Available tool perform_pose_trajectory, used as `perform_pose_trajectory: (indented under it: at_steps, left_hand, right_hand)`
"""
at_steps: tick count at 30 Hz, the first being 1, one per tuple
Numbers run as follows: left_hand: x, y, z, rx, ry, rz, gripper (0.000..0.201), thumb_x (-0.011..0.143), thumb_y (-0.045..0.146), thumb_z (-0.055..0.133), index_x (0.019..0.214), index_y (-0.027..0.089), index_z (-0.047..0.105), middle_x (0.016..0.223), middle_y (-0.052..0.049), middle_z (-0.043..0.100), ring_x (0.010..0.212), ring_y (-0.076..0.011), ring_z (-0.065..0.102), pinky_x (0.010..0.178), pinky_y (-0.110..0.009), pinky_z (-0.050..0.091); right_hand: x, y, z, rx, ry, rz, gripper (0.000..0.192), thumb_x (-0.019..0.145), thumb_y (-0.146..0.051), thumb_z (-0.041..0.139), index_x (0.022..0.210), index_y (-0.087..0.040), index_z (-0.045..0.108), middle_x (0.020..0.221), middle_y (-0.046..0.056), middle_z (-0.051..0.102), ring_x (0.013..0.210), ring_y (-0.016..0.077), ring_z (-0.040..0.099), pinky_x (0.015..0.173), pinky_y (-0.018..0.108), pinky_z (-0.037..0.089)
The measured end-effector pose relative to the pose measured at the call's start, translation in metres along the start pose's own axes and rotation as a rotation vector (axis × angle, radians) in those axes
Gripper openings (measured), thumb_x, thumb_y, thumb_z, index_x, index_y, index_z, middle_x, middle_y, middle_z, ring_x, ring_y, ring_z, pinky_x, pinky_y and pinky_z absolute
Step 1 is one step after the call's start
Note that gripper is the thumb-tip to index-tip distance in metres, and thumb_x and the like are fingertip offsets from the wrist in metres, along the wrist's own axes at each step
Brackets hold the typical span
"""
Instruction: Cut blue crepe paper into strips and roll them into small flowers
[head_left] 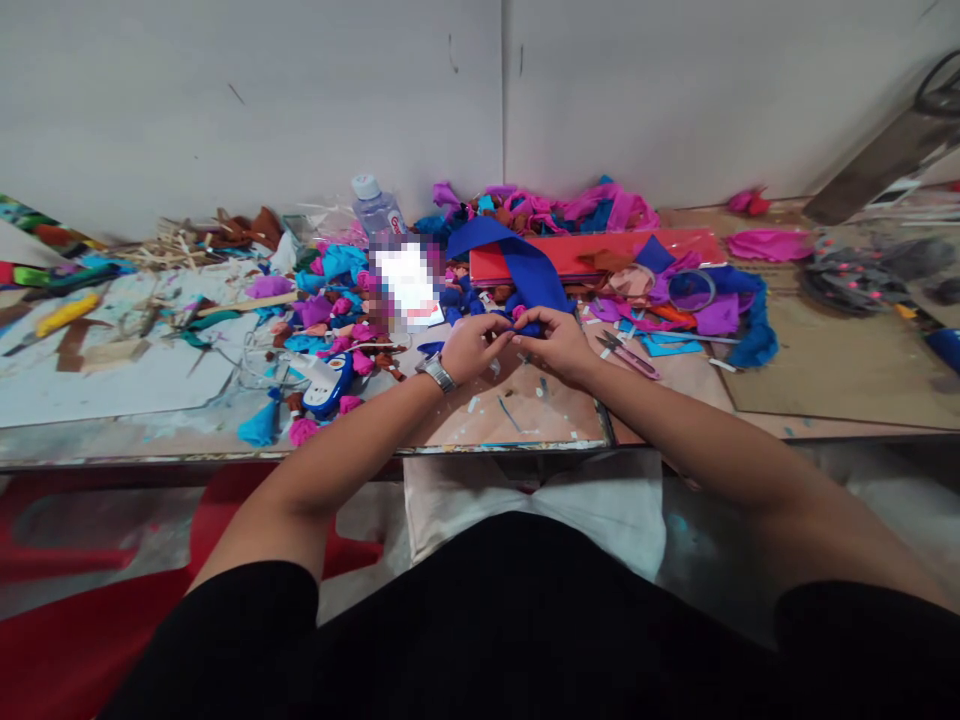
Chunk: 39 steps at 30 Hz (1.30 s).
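Observation:
Over the front middle of the table my two hands meet, fingertips nearly touching. My left hand (476,348), with a metal watch (436,374) at its wrist, is closed in a pinch on a small piece of blue crepe paper (529,329). From the other side my right hand (559,345) pinches the same piece. Fingers partly cover it, so its full shape is hidden. A wide blue strip (525,262) curves across the table just behind the hands. To the right of my right hand lie pink-handled scissors (630,356).
A clear bottle (377,212) stands behind a blurred bright phone (412,285). Crumpled colored pieces surround a blue-and-white device (328,385) on the left. A red sheet pack (600,257), a tape roll (691,289) and cardboard (832,370) lie rightward. Red chairs (225,510) stand below left.

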<state>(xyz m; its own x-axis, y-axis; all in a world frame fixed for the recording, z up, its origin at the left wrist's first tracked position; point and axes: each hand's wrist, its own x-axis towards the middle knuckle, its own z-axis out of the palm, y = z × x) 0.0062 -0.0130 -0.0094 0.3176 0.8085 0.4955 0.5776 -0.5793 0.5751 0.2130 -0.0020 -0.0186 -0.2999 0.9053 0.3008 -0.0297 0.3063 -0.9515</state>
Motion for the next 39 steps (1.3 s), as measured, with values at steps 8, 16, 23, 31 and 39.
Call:
perform_pose_trajectory:
  at_steps: [8, 16, 23, 31, 39]
  left_hand:
    - [-0.005, 0.005, 0.006, -0.002, -0.02, -0.089, 0.031, 0.099, 0.043, 0.059, 0.103, 0.019, 0.079, 0.094, -0.008, 0.081, 0.084, -0.0215, 0.071, 0.079, -0.033, 0.05]
    - [-0.002, -0.002, 0.005, -0.203, 0.009, -0.247, 0.026, 0.097, 0.042, 0.063, 0.097, 0.022, 0.078, 0.087, -0.003, 0.08, 0.076, -0.0184, 0.07, 0.07, -0.03, 0.051]
    - [-0.003, -0.003, 0.005, -0.364, 0.064, -0.423, 0.028, 0.097, 0.047, 0.064, 0.094, 0.022, 0.076, 0.081, -0.002, 0.076, 0.071, -0.0177, 0.066, 0.066, -0.03, 0.051]
    - [-0.001, -0.005, 0.0, -0.418, -0.004, -0.437, 0.027, 0.099, 0.046, 0.065, 0.093, 0.021, 0.074, 0.078, -0.002, 0.072, 0.07, -0.0161, 0.063, 0.066, -0.03, 0.05]
    - [0.0, -0.002, -0.005, -0.313, -0.04, -0.3, 0.018, 0.101, 0.033, 0.065, 0.099, 0.02, 0.077, 0.088, -0.004, 0.078, 0.077, -0.0149, 0.07, 0.073, -0.027, 0.054]
  right_hand:
    - [-0.002, -0.005, 0.005, -0.017, 0.011, 0.002, 0.034, 0.079, -0.032, 0.084, 0.109, -0.023, 0.07, 0.118, 0.005, 0.069, 0.117, 0.0219, 0.065, 0.108, 0.036, 0.049]
    - [0.013, -0.012, 0.006, -0.08, -0.124, 0.074, 0.037, 0.086, -0.035, 0.078, 0.12, -0.027, 0.067, 0.124, 0.006, 0.07, 0.108, 0.0232, 0.069, 0.098, 0.038, 0.056]
    - [0.045, -0.018, -0.003, -0.258, -0.252, -0.187, 0.025, 0.095, -0.042, 0.073, 0.116, -0.029, 0.071, 0.117, 0.009, 0.073, 0.113, 0.0291, 0.068, 0.104, 0.046, 0.053]
    - [0.051, -0.012, -0.016, -0.35, -0.389, -0.277, 0.028, 0.1, -0.042, 0.067, 0.126, -0.031, 0.07, 0.118, 0.01, 0.075, 0.111, 0.0273, 0.071, 0.098, 0.042, 0.056]
    - [0.05, -0.003, -0.018, -0.338, -0.332, -0.377, 0.014, 0.098, -0.031, 0.074, 0.109, -0.023, 0.072, 0.096, 0.006, 0.078, 0.089, 0.0194, 0.073, 0.082, 0.031, 0.057]
